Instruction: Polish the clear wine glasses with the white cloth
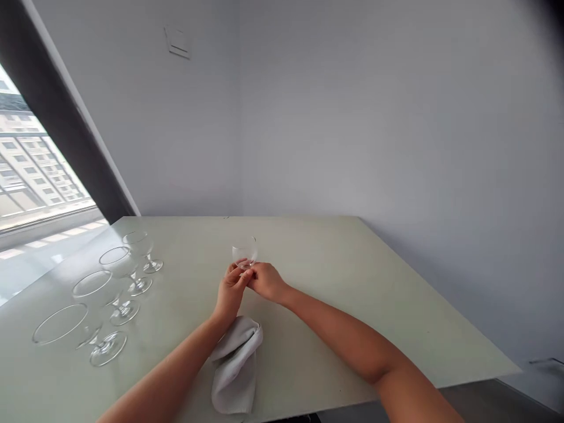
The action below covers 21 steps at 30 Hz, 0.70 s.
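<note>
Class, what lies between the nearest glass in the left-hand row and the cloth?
In the head view, the left forearm slants between that glass and the cloth.

The hands (229, 289) (268, 282) hide the lower part of the glass (244, 250); the frame's bottom edge crops both arms (176, 364) (352, 341).

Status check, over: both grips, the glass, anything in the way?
Left grip and right grip on the glass. Rim up, lower part hidden. Nearest clutter: crumpled cloth on the near side; four stemmed glasses standing apart, left.
</note>
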Each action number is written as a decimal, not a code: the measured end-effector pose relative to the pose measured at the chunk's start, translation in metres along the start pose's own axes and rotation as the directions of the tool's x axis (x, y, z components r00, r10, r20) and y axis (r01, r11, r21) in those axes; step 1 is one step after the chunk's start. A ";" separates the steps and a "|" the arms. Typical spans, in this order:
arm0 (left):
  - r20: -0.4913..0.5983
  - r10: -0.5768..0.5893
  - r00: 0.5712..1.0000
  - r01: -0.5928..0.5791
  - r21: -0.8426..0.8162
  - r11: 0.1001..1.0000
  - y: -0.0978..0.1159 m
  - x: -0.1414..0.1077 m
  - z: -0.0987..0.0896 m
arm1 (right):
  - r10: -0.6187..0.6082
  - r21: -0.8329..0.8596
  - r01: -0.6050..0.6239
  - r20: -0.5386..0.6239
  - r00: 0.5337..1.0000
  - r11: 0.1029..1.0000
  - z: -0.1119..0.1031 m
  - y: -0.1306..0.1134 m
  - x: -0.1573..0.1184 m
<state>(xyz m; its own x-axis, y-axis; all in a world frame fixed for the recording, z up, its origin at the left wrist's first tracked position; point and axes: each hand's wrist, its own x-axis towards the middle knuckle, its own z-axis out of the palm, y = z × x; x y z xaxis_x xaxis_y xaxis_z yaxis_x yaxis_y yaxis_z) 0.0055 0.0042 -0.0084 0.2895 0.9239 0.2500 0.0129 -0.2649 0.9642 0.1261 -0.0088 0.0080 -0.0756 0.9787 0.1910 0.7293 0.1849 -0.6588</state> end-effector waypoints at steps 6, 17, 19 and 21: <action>0.030 0.046 0.998 -0.054 0.357 0.932 -0.023 0.006 -0.006 | 0.344 -0.016 -0.361 -0.270 0.900 0.932 -0.045 0.082 0.005; 0.089 -0.044 0.995 -0.018 0.598 0.801 -0.043 0.014 -0.003 | 0.670 -0.002 -0.836 -0.597 0.441 0.548 -0.198 0.238 -0.025; 0.096 -0.043 0.994 -0.025 0.616 0.788 -0.042 0.014 -0.002 | 0.696 0.025 -0.863 -0.603 0.389 0.504 -0.206 0.253 -0.028; 0.101 -0.039 0.994 -0.033 0.628 0.777 -0.042 0.014 -0.002 | 0.716 0.047 -0.876 -0.599 0.360 0.480 -0.209 0.264 -0.029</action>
<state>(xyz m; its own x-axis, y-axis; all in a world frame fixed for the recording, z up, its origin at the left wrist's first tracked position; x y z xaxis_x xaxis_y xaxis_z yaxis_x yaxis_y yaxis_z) 0.0072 0.0293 -0.0453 0.3835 0.9012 0.2016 0.6019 -0.4095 0.6856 0.4632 -0.0069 -0.0192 0.9019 0.4306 0.0331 0.3840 -0.7644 -0.5179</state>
